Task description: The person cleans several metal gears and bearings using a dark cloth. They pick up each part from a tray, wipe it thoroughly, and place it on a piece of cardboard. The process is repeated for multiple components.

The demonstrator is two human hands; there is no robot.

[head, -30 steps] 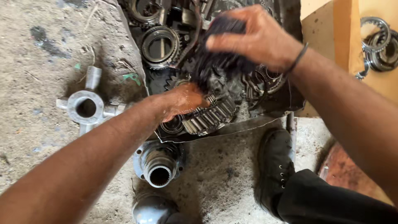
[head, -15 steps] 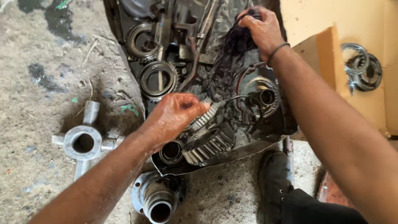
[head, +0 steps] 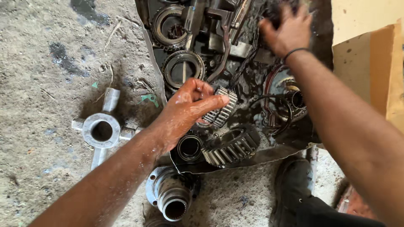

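We see our left hand (head: 189, 107) glistening wet, reddish-brown with oil, closed around a small gear (head: 219, 112) of pale steel whose teeth make a pattern of light and dark stripes. Just below that hand a larger gear (head: 231, 147) is darker grey, its ridges catching white highlights, and beside it a bearing ring (head: 190, 148) is black inside a dull silver rim. The tray (head: 252, 157) under them is black with oily sludge. Our right hand (head: 286, 31) wears a thin black band at the wrist. Left of our left hand, the floor (head: 38, 50) is mottled grey-brown with dark stains, bearing a matt silver-grey cross piece (head: 101, 130).
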